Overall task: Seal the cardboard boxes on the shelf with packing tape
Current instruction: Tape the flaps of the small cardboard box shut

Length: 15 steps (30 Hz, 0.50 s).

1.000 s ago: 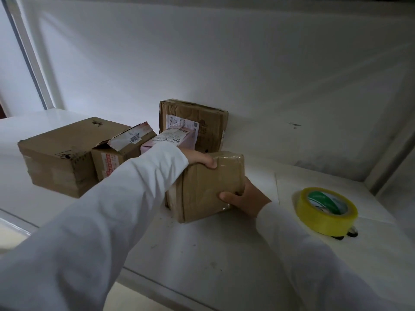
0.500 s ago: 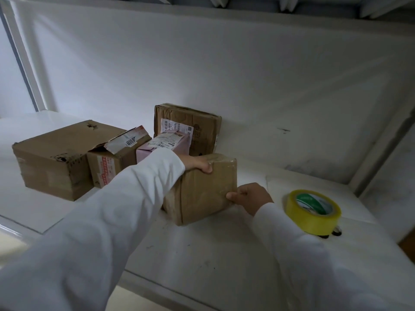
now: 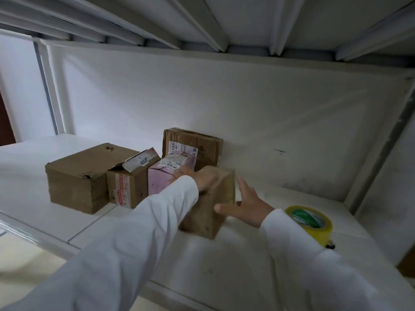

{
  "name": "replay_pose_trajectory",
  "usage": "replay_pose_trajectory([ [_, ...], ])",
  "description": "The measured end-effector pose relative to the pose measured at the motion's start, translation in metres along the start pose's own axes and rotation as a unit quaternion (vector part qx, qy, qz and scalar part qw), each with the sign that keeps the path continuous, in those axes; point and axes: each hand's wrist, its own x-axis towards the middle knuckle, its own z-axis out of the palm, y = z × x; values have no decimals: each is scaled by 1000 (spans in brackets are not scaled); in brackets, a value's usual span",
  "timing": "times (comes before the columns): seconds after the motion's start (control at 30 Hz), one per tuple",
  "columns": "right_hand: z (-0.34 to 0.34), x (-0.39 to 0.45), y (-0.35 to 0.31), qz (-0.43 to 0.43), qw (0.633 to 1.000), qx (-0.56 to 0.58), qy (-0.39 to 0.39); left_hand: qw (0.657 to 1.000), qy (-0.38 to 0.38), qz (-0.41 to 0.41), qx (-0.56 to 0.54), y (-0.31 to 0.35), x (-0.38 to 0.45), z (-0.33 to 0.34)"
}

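Left grip [image 3: 202,179] clamped over small brown taped cardboard box [image 3: 212,212], right grip [image 3: 243,206] released alongside; yellow tape roll [image 3: 311,224] further right.

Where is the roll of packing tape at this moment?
In the head view the yellow tape roll lies flat on the shelf at the right, just beyond the right hand, untouched.

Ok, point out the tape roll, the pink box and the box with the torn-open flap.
tape roll [image 3: 320,231]: head view, yellow outer side.
pink box [image 3: 160,184]: head view, front face.
box with the torn-open flap [image 3: 128,187]: head view, front face below the flap.
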Motion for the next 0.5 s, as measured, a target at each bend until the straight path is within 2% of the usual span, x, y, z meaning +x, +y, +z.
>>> replay_pose_trajectory([
  [0.03,4,-1,-4,-12,999,-47,-13,997,-16,3,-73,6,-3,-3],
  [0.1,8,-2,-7,10,987,-159,-30,973,-114,11,-201,19,-17,-9],
  [0.13,7,-1,-4,20,979,-203,-17,960,-170,30,-221,24,-25,-11],
  [0.2,3,2,0,30,966,-254,35,960,-190,70,-192,24,-24,-12],
  [0.23,2,6,4,31,963,-263,54,969,-168,97,-156,20,-22,-13],
  [0.33,-3,18,12,49,959,-271,73,987,-21,156,-2,0,-3,-21],
  [0.5,-14,49,23,65,953,-283,89,986,121,90,64,-35,29,-53],
])
